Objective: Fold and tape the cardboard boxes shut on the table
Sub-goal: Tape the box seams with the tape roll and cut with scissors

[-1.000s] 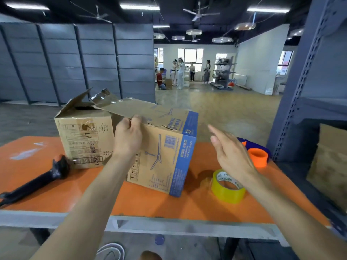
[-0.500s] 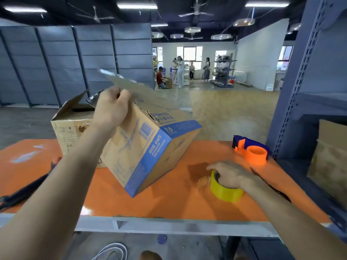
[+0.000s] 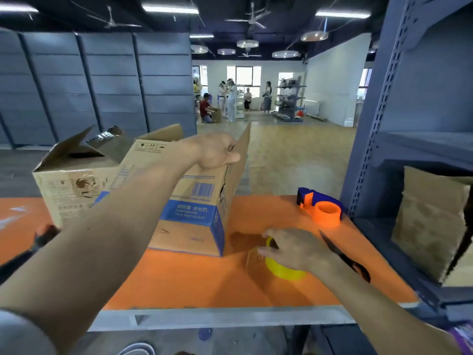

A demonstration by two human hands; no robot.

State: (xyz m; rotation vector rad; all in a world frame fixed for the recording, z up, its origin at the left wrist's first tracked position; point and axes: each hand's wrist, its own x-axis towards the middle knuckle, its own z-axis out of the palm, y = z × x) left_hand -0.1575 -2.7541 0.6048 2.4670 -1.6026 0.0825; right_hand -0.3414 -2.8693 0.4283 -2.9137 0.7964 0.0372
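Head view. Left hand [image 3: 217,149] was stretched forward and gripped the top edge of the blue-printed box [image 3: 194,201], fingers curled over the rim at the foot of a flap [image 3: 243,152] that stood upright. Right hand [image 3: 294,248] was lower and nearer the body, fingers curled over the yellow tape roll [image 3: 284,270], which lay flat on the orange tabletop [image 3: 204,283]. The hands were well apart, each clamped on its own thing.

The box stood just left of the right hand, near the roll but not touching it, with its top open. A clear tail of tape seemed to trail under the right fingertips, though it was too faint to confirm.

A second box [image 3: 74,175], flaps also up, sat beyond the left forearm. An orange tape dispenser [image 3: 325,208] sat beyond the right hand, and dark scissors [image 3: 343,256] lay beside the right wrist.

Judgement: the box was being steadied and the tape fetched; neither folding nor taping was done yet. The next move calls for pressing the flaps down flat and holding the seam closed with the left hand. The right hand must then lift the roll, find its free end and lay it along the seam.
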